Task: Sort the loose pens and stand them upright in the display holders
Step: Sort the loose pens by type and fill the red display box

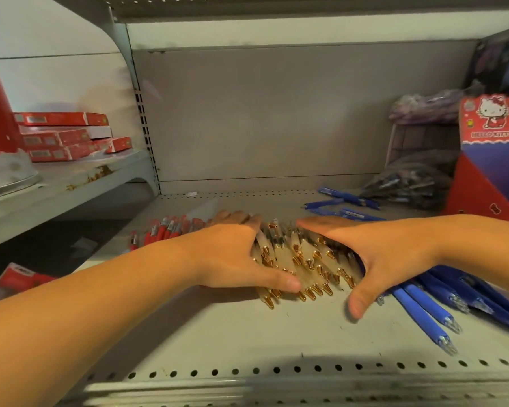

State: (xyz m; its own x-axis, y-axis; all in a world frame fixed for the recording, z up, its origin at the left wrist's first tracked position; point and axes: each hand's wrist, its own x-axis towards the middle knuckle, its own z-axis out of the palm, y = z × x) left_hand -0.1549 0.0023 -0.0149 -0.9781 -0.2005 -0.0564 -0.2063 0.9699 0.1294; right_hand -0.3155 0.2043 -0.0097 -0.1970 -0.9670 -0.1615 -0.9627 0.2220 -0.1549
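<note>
- A stack of red boxes [62,136] sits on the side shelf at far left.
- Red pens [165,230] lie flat on the main shelf [247,333], just left of the left hand.
- The left hand [232,254], fingers straight, presses against the left side of the pile.
- Pale pens with gold tips [300,259] lie heaped between both hands.
- The right hand [373,254], fingers straight and thumb spread, presses on the pile's right side.
- Blue pens [429,312] lie flat just beside the right hand.
- A cartoon-cat box [494,124] stands at far right.

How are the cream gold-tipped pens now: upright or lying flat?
Lying flat. The cream gold-tipped pens lie heaped on the grey metal shelf between the left hand and right hand.
</note>
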